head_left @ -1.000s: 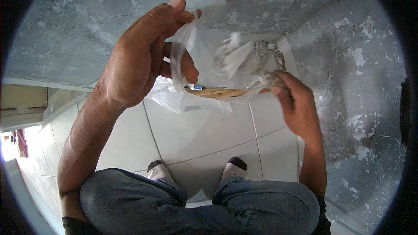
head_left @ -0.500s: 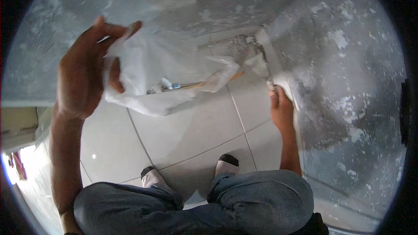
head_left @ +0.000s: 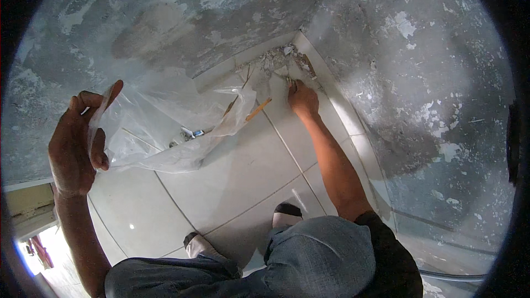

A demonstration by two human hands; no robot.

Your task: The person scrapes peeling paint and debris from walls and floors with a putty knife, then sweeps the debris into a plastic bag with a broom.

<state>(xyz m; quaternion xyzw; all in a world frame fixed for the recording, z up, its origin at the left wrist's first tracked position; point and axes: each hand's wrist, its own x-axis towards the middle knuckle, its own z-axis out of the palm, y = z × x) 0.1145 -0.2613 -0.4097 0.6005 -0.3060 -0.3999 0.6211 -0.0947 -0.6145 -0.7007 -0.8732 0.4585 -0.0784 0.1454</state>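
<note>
Both arms extended — left hand holding bag — right hand near debris.

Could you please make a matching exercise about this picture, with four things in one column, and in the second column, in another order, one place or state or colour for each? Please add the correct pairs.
Column 1
1. Left hand
2. Right hand
3. Grey rubble
4. Socks

Column 2
A. Pale with dark toes
B. Closed, close to the rubble
C. At the rim of the clear plastic bag
D. In the corner below the walls

Correct pairs: 1-C, 2-B, 3-D, 4-A
</note>
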